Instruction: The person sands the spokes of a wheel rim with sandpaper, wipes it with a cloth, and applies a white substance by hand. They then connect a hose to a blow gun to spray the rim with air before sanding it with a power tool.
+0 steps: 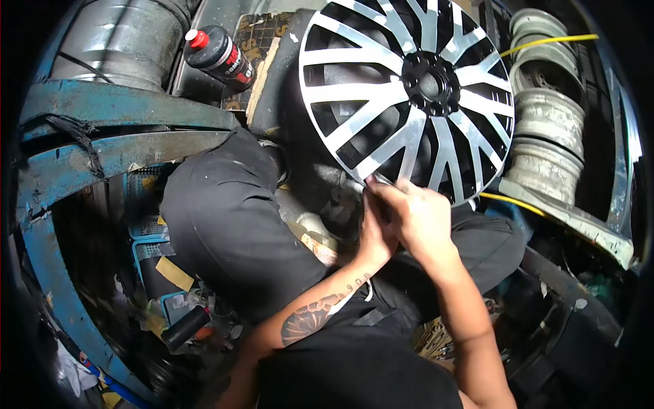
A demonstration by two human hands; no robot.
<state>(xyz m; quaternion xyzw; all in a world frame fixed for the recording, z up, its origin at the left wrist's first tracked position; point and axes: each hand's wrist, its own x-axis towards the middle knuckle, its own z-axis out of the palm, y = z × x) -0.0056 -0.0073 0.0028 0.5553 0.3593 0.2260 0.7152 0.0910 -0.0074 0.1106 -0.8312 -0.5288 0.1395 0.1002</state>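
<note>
Meeting at the lower rim of one black-and-silver wheel (426, 88), the left hand (379, 235) and right hand (424, 213) are bunching narrowly; whether they are gripping, cannot tell. Its spoked face is facing the camera, round, without clear long axis. One red-capped bottle (221, 60) is showing partly legible lettering.

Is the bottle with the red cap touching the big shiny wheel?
Apart. The head view shows the bottle left of the wheel, with a plain gap between them where a pale board edge shows.
</note>
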